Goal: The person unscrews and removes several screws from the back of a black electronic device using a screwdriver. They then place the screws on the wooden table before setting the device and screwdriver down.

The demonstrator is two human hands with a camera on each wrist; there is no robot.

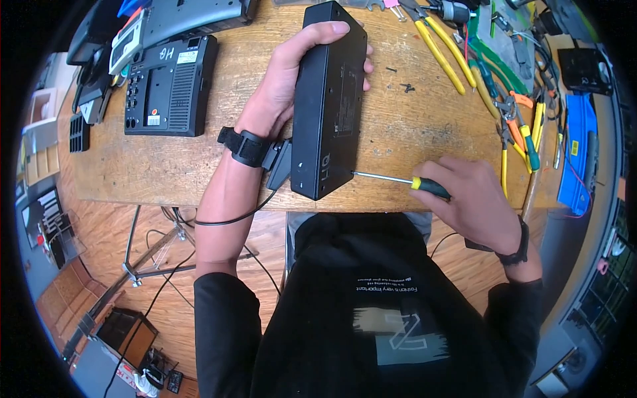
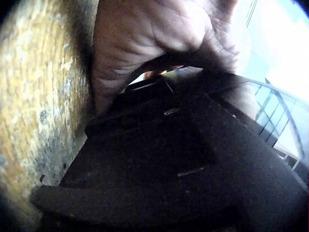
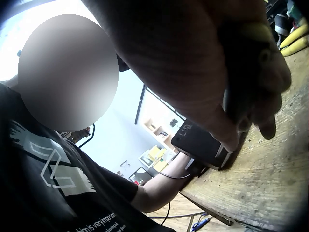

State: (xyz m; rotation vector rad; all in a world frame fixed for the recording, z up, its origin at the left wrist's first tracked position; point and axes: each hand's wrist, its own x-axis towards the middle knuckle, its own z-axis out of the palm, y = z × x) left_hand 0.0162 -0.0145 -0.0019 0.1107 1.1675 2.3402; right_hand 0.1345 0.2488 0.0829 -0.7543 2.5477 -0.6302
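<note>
A long black metal-looking case point(image 1: 312, 113), marked with pale letters near its lower end, stands on its edge on the bench. My left hand point(image 1: 282, 76) grips its upper part, thumb over the top face and fingertips showing at the far side. In the left wrist view the palm point(image 2: 159, 34) arches over the dark case point(image 2: 145, 150). My right hand point(image 1: 468, 196) holds a screwdriver point(image 1: 431, 188) with a green and yellow handle. Its thin shaft points left, with the tip right at the case's lower right side. In the right wrist view, fingers wrap the dark handle.
Small dark screws point(image 1: 407, 87) lie on the wooden bench point(image 1: 411, 126) right of the case. A black device with vents and knobs point(image 1: 169, 89) lies at left. Yellow-handled pliers point(image 1: 441, 56), cutters point(image 1: 509, 119) and a blue tray point(image 1: 576, 156) line the right side.
</note>
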